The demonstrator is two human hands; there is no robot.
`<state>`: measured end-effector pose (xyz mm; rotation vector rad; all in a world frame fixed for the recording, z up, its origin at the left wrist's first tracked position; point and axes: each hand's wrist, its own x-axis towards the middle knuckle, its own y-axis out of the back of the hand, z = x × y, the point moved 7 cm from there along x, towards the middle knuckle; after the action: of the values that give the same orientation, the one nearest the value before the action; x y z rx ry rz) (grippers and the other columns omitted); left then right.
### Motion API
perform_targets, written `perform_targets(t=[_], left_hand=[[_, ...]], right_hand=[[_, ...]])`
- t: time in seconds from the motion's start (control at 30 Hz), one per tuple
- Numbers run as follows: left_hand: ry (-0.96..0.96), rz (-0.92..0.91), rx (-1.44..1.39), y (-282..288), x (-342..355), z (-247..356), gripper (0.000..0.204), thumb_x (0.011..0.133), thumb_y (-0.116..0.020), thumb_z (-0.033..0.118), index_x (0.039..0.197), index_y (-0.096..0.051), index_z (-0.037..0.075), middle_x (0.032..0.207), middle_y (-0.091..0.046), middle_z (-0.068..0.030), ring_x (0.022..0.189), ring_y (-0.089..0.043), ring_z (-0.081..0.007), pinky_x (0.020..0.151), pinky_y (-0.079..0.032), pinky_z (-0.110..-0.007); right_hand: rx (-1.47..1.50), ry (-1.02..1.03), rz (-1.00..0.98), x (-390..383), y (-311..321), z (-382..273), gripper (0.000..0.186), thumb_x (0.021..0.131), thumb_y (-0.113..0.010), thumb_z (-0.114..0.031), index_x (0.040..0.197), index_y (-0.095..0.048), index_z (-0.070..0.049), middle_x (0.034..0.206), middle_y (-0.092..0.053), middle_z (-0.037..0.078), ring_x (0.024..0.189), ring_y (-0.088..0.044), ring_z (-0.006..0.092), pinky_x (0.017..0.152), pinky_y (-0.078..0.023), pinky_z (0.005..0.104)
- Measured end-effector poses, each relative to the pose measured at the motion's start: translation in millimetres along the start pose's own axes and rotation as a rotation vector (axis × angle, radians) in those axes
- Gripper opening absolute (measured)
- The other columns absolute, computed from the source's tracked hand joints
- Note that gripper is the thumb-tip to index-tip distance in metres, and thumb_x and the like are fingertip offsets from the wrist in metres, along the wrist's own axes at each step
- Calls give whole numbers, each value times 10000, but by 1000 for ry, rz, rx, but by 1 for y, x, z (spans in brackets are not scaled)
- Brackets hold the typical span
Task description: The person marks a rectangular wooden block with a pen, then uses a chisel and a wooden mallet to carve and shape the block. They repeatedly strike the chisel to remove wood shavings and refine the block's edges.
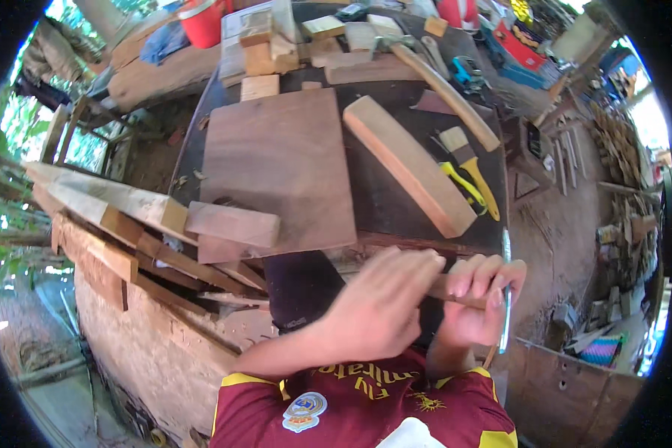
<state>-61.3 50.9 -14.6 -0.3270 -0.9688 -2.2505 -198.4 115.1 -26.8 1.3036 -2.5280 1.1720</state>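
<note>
My right hand (474,299) is closed, its fingers wrapped round a brown wooden piece (442,288) near the table's front edge. A thin silvery strip (505,328) stands upright at the same hand's outer fingers; whether they grip it I cannot tell. My left hand (381,302) is blurred, its fingers stretched out flat beside the near end of the wooden piece. Just beyond the hands, a long wooden block (411,168) lies slanted on the dark table (381,216). A flat brown board (276,164) lies left of it, with a short wood block (234,224) on its near left corner.
A brush (470,168) and a yellow-handled tool (461,183) lie at the table's right. A curved wooden stick (452,97) and stacked wood offcuts (265,48) occupy the far side. Timber beams (119,201) jut in from the left. A red bucket (201,24) stands beyond.
</note>
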Motion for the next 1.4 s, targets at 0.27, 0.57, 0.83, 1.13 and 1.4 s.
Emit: perform_targets(t=[0.27, 0.57, 0.83, 1.13, 1.4], left_hand=[[-56, -25, 48, -29, 19, 16, 668, 620, -674, 23, 1264, -518, -63, 965, -642, -117, 824, -633, -294, 744, -484, -393], [-359, -43, 224, -2, 11, 66, 282, 646, -638, 200, 904, -605, 91, 725, -463, 4, 680, -499, -155, 642, -410, -295], [-435, 77, 376, 14, 9, 67, 203, 628, -621, 216, 785, -535, 121, 719, -426, 13, 718, -462, -158, 647, -404, -297], [-322, 128, 410, 28, 1, 46, 228, 630, -622, 207, 833, -557, 126, 745, -466, 9, 762, -506, -159, 677, -416, -298], [-282, 112, 326, 23, 2, 30, 227, 633, -623, 226, 844, -592, 150, 768, -498, 25, 791, -527, -165, 702, -444, -315]], right_hand=[[0, 61, -249, -7, -20, -18, 299, 935, -653, -286, 941, -430, -87, 758, -531, 92, 739, -530, 227, 674, -429, 320], [-571, -21, -170, 29, 43, -4, 448, 1031, -450, -406, 895, -612, -11, 754, -622, 103, 574, -514, 154, 544, -449, 288], [-1446, 172, -875, 29, -41, 84, 352, 885, -586, -38, 1236, -557, -51, 946, -629, 169, 838, -633, 342, 668, -531, 426], [-1702, 102, -989, 65, -62, 131, 623, 838, -522, 45, 1437, -352, 12, 1170, -573, 217, 1030, -628, 373, 775, -572, 430], [-1386, 64, -837, 66, -61, 115, 714, 825, -509, 80, 1497, -306, -49, 1181, -552, 202, 1006, -598, 424, 816, -506, 480]])
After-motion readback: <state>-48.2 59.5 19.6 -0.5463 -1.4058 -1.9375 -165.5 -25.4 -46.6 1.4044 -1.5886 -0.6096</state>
